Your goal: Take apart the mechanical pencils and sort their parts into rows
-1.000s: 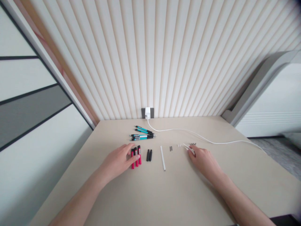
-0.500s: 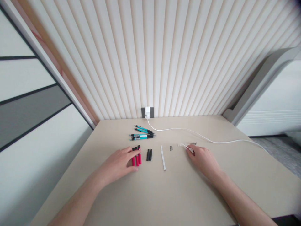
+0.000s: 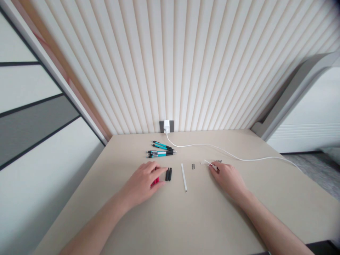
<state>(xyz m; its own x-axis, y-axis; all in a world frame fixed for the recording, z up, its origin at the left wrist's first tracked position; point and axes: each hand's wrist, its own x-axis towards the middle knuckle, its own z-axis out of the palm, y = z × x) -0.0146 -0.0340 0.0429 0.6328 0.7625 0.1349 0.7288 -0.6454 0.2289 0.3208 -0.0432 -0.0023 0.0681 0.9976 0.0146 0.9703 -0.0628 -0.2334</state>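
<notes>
My left hand (image 3: 145, 180) hovers or rests over several pink-red pen parts (image 3: 156, 182), mostly hidden beneath it. Its thumb and forefinger are apart, the forefinger reaching the top of two black pen parts (image 3: 168, 174). My right hand (image 3: 228, 179) lies on the tabletop at right with curled fingers, and a thin white stick (image 3: 208, 163) sticks out from its fingertips. Small grey pieces (image 3: 219, 161) sit just beyond those fingers. A white rod (image 3: 184, 177) with a darker tip lies between the hands, beside two small grey parts (image 3: 193, 166).
Several turquoise and black pens (image 3: 160, 154) lie in a group behind my left hand. A white charger (image 3: 166, 126) is plugged in at the wall, and its cable (image 3: 233, 156) runs across the back of the table to the right. Tiny whitish bits (image 3: 202, 163) lie near my right hand.
My left hand has shifted right, from the red parts toward the black ones, covering more of the red. My right hand has barely moved; the white stick at its fingertips has turned slightly.
</notes>
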